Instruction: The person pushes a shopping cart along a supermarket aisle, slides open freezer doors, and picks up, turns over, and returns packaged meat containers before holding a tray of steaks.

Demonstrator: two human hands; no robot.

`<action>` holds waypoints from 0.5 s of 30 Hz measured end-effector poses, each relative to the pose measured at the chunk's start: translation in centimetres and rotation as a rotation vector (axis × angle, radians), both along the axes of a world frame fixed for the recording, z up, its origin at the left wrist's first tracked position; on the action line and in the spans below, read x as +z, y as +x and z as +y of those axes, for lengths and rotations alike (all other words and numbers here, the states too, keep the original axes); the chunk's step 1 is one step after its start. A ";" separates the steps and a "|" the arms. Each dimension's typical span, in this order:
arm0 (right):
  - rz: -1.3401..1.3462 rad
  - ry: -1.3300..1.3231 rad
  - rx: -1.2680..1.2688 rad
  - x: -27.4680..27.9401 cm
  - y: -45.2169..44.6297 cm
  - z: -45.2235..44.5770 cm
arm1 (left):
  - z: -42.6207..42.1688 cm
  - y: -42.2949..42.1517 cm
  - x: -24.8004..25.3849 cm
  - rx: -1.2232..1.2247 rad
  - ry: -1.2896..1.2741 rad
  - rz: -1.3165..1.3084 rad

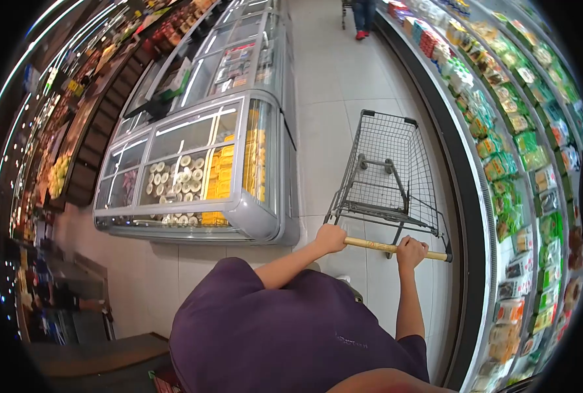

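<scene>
Both my hands are on the yellow handle bar (376, 245) of a wire shopping cart. My left hand (331, 238) is wrapped round the bar's left end. Nearer its right end, my right hand (411, 252) grips the same bar. The cart's dark wire basket (383, 150) stretches ahead of the bar, and floor tiles show through its mesh. No goods can be seen in the basket.
A glass-topped freezer (239, 203) with white tubs and yellow packs stands to the left. Refrigerated shelves (494, 196) of packaged food line the right, close beside the cart. Up the aisle, a person in red shoes (362, 34) is near another cart. Produce displays (58, 175) are far left.
</scene>
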State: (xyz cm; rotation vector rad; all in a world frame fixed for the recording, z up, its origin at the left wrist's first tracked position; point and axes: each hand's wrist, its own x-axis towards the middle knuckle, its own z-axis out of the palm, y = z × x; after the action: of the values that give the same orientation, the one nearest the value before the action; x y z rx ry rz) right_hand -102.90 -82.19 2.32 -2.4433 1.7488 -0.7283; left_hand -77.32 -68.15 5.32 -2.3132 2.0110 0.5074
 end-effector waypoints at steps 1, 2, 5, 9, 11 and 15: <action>0.017 0.012 0.023 0.3 1.3 -1.4 | -0.8 1.2 0.1 0.028 -0.003 -0.011; 0.032 0.026 0.039 0.6 2.7 -2.6 | -1.6 2.4 0.3 0.055 -0.043 -0.013; 0.053 0.041 0.090 1.2 5.5 -4.2 | -2.0 4.6 0.4 0.087 -0.195 -0.004; 0.038 -0.029 0.253 1.6 9.5 -9.1 | -5.3 7.4 0.7 0.200 -0.420 -0.067; 0.086 -0.020 0.299 2.5 11.5 -9.6 | -6.0 9.8 0.9 0.214 -0.421 -0.059; 0.096 -0.028 0.395 3.3 14.9 -14.3 | -9.5 12.4 0.9 0.255 -0.493 -0.076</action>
State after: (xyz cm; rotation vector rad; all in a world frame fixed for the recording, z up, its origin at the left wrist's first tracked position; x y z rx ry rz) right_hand -88.03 -96.50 5.63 -2.7583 1.2217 -0.6038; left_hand -64.92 -77.60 6.18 -2.8334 1.9912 -0.0913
